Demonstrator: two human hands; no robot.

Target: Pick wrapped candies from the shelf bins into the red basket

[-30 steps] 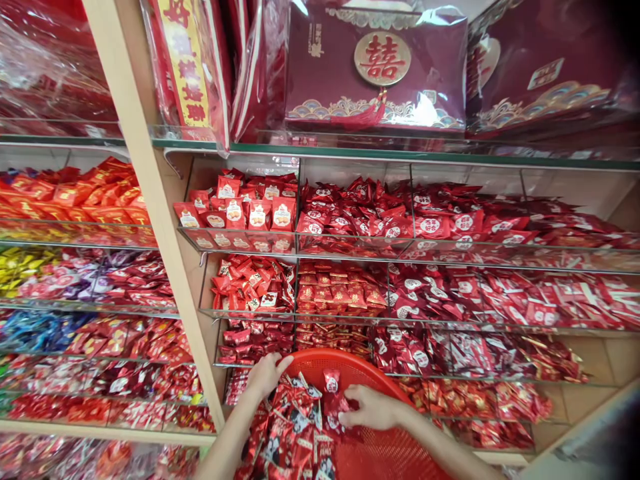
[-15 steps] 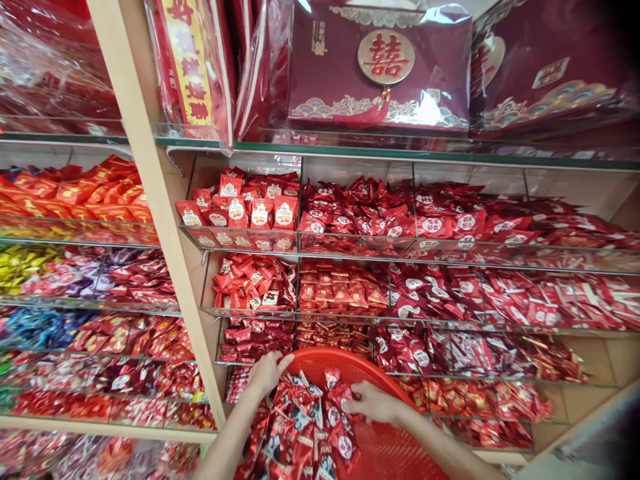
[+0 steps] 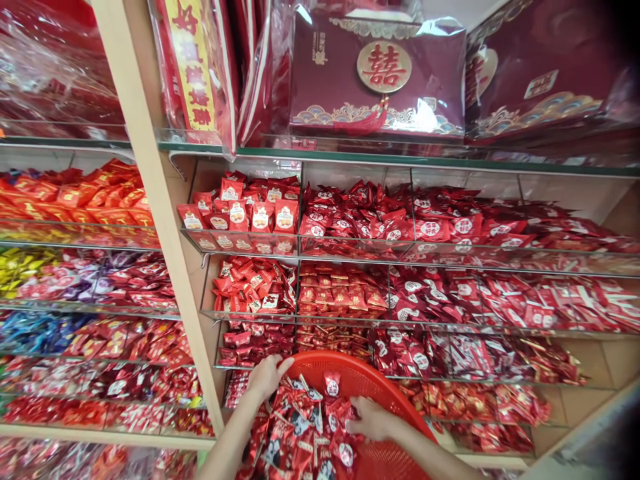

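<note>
A red plastic basket (image 3: pixel 400 393) with a perforated wall holds a heap of small wrapped candies (image 3: pixel 300 433), mostly red with white, black and blue printing. At its far left rim, my left hand (image 3: pixel 267 379) is closed, with the thumb lying along the edge. My right hand (image 3: pixel 373 420) is inside the basket at the right side of the heap, its fingers apart and slightly bent against the candies. No candy shows clearly within its grasp. One red packet with a round white label (image 3: pixel 332 385) lies at the heap's far side.
Glass-fronted shelves with red packets (image 3: pixel 345 297) rise behind the basket. A wooden upright (image 3: pixel 150 173) divides them from the left shelves with yellow candies (image 3: pixel 25 270) and blue candies (image 3: pixel 45 331). Maroon gift bags (image 3: pixel 325 80) stand on the top glass shelf (image 3: pixel 400 161).
My right hand has shifted slightly to the right and down among the candies, and some packets near it have moved. My left hand stays at the rim.
</note>
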